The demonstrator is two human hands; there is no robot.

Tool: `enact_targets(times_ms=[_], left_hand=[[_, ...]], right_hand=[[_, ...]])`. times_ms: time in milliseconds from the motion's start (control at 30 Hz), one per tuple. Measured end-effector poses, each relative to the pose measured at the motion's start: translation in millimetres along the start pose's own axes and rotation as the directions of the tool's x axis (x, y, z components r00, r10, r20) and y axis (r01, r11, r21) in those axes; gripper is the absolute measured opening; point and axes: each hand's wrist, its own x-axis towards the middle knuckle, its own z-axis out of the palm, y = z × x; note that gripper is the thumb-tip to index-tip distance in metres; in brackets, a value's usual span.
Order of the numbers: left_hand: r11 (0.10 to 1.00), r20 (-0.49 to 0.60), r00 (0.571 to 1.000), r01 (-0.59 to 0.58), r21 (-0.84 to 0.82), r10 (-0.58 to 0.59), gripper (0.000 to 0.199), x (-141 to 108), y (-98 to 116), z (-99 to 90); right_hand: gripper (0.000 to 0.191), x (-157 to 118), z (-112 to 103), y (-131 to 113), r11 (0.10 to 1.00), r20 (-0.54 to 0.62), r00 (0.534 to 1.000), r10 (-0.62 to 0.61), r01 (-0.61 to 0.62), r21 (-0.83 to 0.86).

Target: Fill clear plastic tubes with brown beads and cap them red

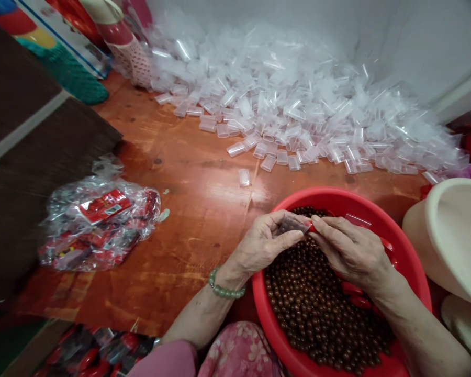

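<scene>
Over a red plastic basin (337,201), my left hand (265,243) grips a small clear plastic tube (292,225) with dark contents. My right hand (351,251) meets the tube's far end, its fingertips on a small red cap (310,226). Round brown beads (317,309) fill much of the basin below both hands. Several red pieces (351,293) lie among them, partly hidden under my right hand. A green beaded bracelet (223,285) circles my left wrist.
A large heap of clear plastic tubes (294,104) covers the orange wooden surface (192,188) at the back. A clear bag of red packets (98,225) lies to the left. A cream basin (451,235) stands at the right, beside a dark board (23,157) opposite.
</scene>
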Motion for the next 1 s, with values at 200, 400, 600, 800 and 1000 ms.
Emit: enact_targets(times_ms=[200, 400, 600, 800, 1000], left_hand=[[0.997, 0.056, 0.998, 0.016, 0.081, -0.021, 0.027, -0.9, 2.5, 1.3], [0.931, 0.129, 0.992, -0.058, 0.359, 0.013, 0.017, -1.4, 3.9, 9.5], [0.853, 0.166, 0.985, -0.126, 0.507, 0.047, 0.015, -1.7, 4.0, 8.1], [0.839, 0.183, 0.983, -0.126, 0.529, 0.032, 0.015, 0.1, 2.0, 4.8], [0.774, 0.193, 0.981, -0.122, 0.622, -0.001, 0.013, -1.9, 3.6, 7.5]], right_hand=[[0.014, 4.3, 3.2, -3.9, 0.887, -0.032, 0.916, 0.4, -0.378, 0.265], [0.016, 3.6, 2.8, -15.3, 0.647, -0.123, 0.724, 0.679, -0.51, 0.567], [0.031, -2.9, 7.8, -15.9, 0.77, -0.098, 0.868, 0.487, -0.373, 0.518], [0.031, 5.6, 1.2, -13.9, 0.874, -0.044, 0.938, 0.344, -0.302, 0.381], [0.027, 10.9, -11.6, -11.5, 0.908, 0.042, 0.963, 0.267, -0.266, 0.325]])
